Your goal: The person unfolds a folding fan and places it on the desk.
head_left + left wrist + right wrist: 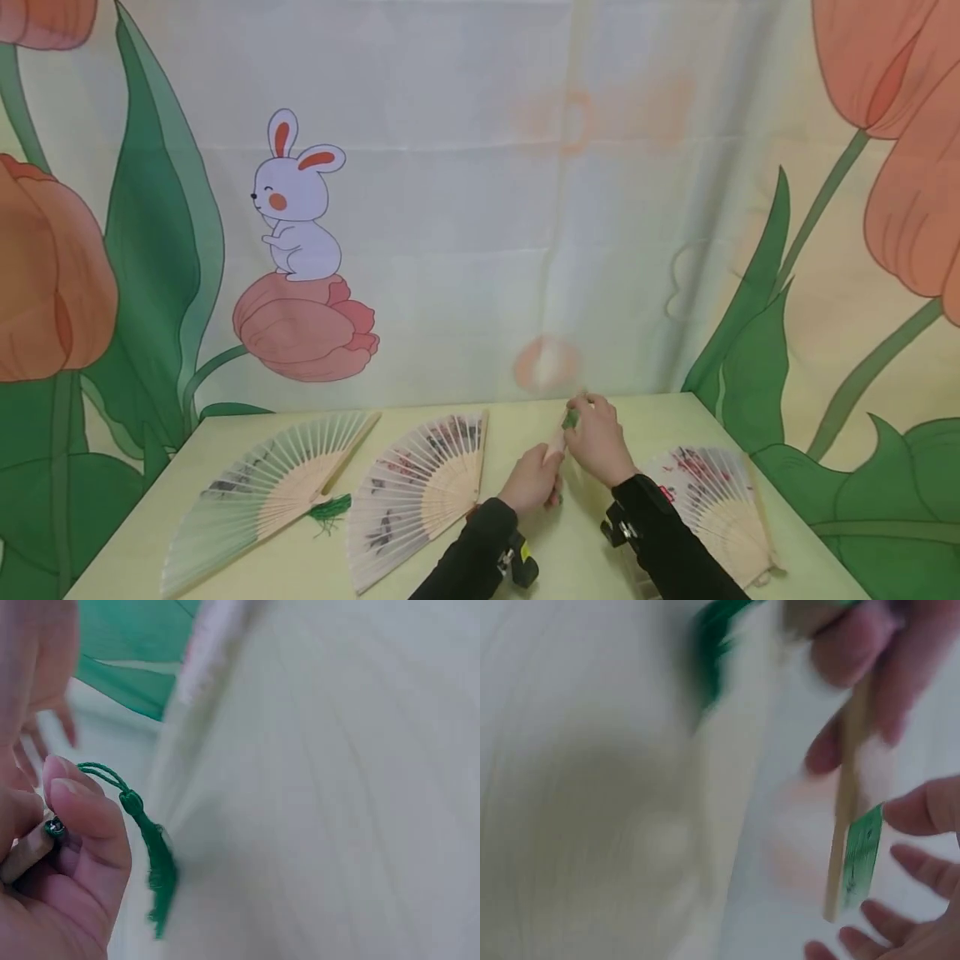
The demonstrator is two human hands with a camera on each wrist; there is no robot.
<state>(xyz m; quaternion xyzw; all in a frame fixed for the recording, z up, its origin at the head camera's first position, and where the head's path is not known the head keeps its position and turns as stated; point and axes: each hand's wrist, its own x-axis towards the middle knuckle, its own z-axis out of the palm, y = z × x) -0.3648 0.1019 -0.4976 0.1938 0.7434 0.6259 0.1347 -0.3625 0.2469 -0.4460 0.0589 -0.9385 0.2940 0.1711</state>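
Note:
My left hand [531, 481] grips the handle end of a folded fan [844, 817] with pale wooden ribs and green cloth. A green tassel [158, 874] hangs by its cord from that end, below the fingers. The fan points up and away from me, over the middle of the table. At its far end is my right hand [602, 440]; in the right wrist view its fingers are spread apart beside the green cloth [863, 851], with the thumb tip right at the cloth's edge.
A spread pale green fan [247, 500] with a green tassel [331, 510] lies at left. Beside it lies a spread white fan [405, 492] with a dark and red print. Another spread fan [712, 500] lies at right, partly behind my right sleeve. A printed cloth backdrop [465, 208] rises behind the table.

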